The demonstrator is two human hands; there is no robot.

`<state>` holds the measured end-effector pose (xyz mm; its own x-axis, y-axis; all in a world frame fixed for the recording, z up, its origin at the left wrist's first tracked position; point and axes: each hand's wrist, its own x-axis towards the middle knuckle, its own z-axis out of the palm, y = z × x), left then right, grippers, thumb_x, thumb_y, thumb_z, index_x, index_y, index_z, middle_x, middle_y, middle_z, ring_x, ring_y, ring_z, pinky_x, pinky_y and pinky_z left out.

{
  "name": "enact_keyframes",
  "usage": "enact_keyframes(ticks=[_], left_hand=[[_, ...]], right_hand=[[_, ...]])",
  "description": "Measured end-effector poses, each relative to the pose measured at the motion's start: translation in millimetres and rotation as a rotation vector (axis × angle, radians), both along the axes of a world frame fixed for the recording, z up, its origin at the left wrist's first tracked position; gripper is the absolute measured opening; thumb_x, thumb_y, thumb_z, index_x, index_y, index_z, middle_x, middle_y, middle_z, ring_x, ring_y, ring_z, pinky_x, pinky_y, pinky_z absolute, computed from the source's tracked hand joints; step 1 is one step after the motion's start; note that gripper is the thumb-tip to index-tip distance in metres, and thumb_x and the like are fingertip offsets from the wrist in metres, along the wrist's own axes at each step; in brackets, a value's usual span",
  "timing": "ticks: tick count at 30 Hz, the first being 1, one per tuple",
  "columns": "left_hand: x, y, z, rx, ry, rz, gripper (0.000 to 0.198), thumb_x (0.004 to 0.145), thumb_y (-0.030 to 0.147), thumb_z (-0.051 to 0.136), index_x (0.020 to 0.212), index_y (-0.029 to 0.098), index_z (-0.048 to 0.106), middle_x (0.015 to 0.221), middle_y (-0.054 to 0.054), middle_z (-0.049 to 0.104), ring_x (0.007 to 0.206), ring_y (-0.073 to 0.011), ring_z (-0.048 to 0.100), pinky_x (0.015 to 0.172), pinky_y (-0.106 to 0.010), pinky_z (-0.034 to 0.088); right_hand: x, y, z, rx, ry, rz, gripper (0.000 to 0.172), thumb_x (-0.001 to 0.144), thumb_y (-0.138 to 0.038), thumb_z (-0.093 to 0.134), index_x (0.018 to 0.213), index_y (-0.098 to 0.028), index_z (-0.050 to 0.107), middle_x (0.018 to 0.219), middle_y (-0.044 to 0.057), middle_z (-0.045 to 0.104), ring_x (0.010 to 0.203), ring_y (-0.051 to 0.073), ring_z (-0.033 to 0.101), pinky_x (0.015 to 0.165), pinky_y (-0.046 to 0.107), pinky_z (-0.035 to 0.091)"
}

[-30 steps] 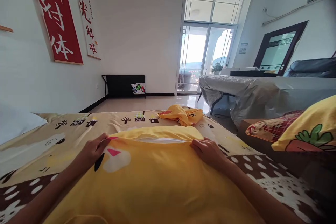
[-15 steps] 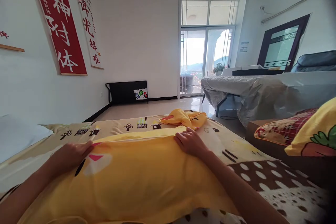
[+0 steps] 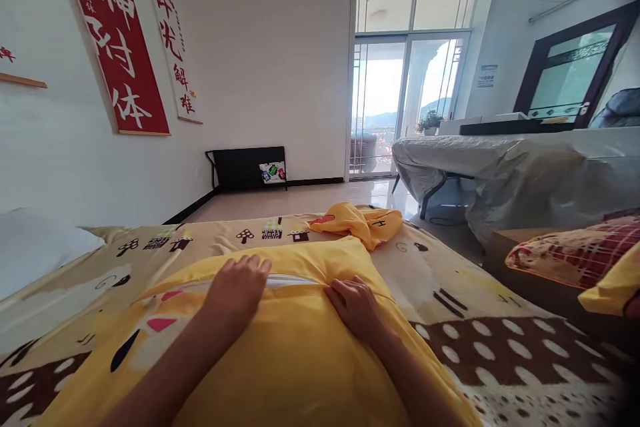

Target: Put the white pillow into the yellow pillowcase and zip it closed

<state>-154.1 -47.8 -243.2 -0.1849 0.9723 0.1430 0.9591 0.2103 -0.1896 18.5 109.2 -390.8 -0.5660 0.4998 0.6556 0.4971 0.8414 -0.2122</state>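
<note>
A yellow pillowcase with a printed face lies in front of me, filled out by something inside. A strip of white filling shows through the slit along its far side. My left hand lies across this slit, fingers slightly bent and apart on the far flap, its thumb hidden. At the right end of the slit, the fingers of my right hand are curled over the fabric edge, pinching it. Just beyond the pillowcase is a crumpled yellow cloth.
The patterned bedspread spreads beneath everything. A white pillow lies at the left. On the right are a plaid cushion and another yellow piece. Farther back stands a plastic-covered table; a black folded frame leans against the wall.
My left hand has moved right, from the left end of the slit to its middle. My right hand sits slightly lower in view. The slit gapes wider, showing more white.
</note>
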Motion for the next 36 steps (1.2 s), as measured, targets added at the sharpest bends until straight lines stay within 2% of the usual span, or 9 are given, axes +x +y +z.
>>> enact_keyframes(ticks=[3, 5, 9, 12, 17, 20, 26, 32, 36], left_hand=[[55, 36, -8.8, 0.008, -0.098, -0.22, 0.039, 0.073, -0.001, 0.041, 0.1, 0.018, 0.061, 0.099, -0.009, 0.066, 0.096, -0.024, 0.062, 0.082, -0.035, 0.047], [69, 54, -27.5, 0.069, -0.181, -0.288, 0.034, 0.076, -0.001, 0.04, 0.097, 0.017, 0.061, 0.094, -0.008, 0.067, 0.09, -0.023, 0.064, 0.077, -0.034, 0.048], [63, 73, -79.8, 0.229, -0.358, -0.282, 0.024, 0.089, 0.009, 0.038, 0.088, 0.016, 0.061, 0.087, -0.008, 0.067, 0.084, -0.0221, 0.063, 0.074, -0.035, 0.047], [54, 71, -103.6, 0.315, -0.433, -0.338, 0.025, 0.095, 0.023, 0.038, 0.086, 0.017, 0.061, 0.089, -0.007, 0.066, 0.087, -0.0218, 0.06, 0.079, -0.037, 0.045], [56, 66, -107.8, 0.351, -0.397, -0.431, 0.021, 0.094, 0.031, 0.044, 0.087, 0.019, 0.06, 0.092, -0.006, 0.066, 0.089, -0.024, 0.057, 0.078, -0.04, 0.043], [59, 68, -114.1, 0.409, -0.318, -0.498, 0.008, 0.088, 0.025, 0.055, 0.089, 0.02, 0.06, 0.097, -0.005, 0.066, 0.091, -0.0252, 0.057, 0.077, -0.041, 0.043], [65, 65, -125.7, 0.532, -0.307, -0.685, 0.018, 0.086, 0.007, 0.053, 0.097, 0.018, 0.061, 0.098, -0.003, 0.064, 0.091, -0.0191, 0.054, 0.081, -0.034, 0.043], [71, 62, -127.9, 0.609, -0.234, -0.702, 0.021, 0.086, 0.005, 0.048, 0.095, 0.016, 0.062, 0.082, -0.004, 0.059, 0.077, -0.0195, 0.05, 0.069, -0.034, 0.043], [72, 62, -130.7, 0.572, -0.199, -0.715, 0.018, 0.086, 0.006, 0.048, 0.091, 0.016, 0.062, 0.083, -0.004, 0.059, 0.078, -0.0196, 0.05, 0.07, -0.035, 0.044]], right_hand=[[7, -6, 11.8, -0.067, 0.032, 0.02, 0.033, 0.096, -0.03, 0.041, 0.068, -0.02, 0.056, 0.065, 0.002, 0.065, 0.06, 0.015, 0.055, 0.068, 0.028, 0.035], [16, -11, 22.1, -0.16, 0.069, 0.061, 0.027, 0.093, -0.028, 0.043, 0.075, -0.02, 0.061, 0.07, 0.003, 0.068, 0.065, 0.016, 0.059, 0.068, 0.028, 0.038], [40, -15, 44.0, -0.336, 0.153, 0.143, 0.022, 0.09, -0.028, 0.045, 0.089, -0.022, 0.066, 0.085, 0.004, 0.07, 0.077, 0.017, 0.063, 0.07, 0.026, 0.044], [57, -13, 54.8, -0.331, 0.166, 0.064, 0.021, 0.087, -0.029, 0.047, 0.088, -0.022, 0.066, 0.084, 0.004, 0.069, 0.075, 0.017, 0.062, 0.068, 0.026, 0.044], [66, -11, 56.7, -0.442, 0.022, -0.271, 0.035, 0.088, -0.042, 0.046, 0.06, -0.021, 0.054, 0.053, 0.0, 0.058, 0.05, 0.014, 0.049, 0.052, 0.025, 0.033], [60, -13, 52.1, -0.473, -0.115, -0.389, 0.044, 0.088, -0.046, 0.045, 0.053, -0.021, 0.046, 0.05, 0.001, 0.055, 0.049, 0.013, 0.044, 0.049, 0.025, 0.025], [48, -13, 43.0, -0.47, -0.217, -0.377, 0.048, 0.093, -0.04, 0.04, 0.05, -0.02, 0.048, 0.052, 0.003, 0.058, 0.052, 0.014, 0.043, 0.051, 0.027, 0.021], [45, -17, 44.9, -0.539, -0.277, -0.352, 0.048, 0.091, -0.043, 0.045, 0.05, -0.019, 0.05, 0.054, 0.004, 0.06, 0.054, 0.013, 0.045, 0.051, 0.026, 0.022], [40, -19, 42.3, -0.577, -0.283, -0.322, 0.036, 0.085, -0.029, 0.051, 0.051, -0.018, 0.051, 0.056, 0.004, 0.062, 0.056, 0.013, 0.047, 0.052, 0.025, 0.023]])
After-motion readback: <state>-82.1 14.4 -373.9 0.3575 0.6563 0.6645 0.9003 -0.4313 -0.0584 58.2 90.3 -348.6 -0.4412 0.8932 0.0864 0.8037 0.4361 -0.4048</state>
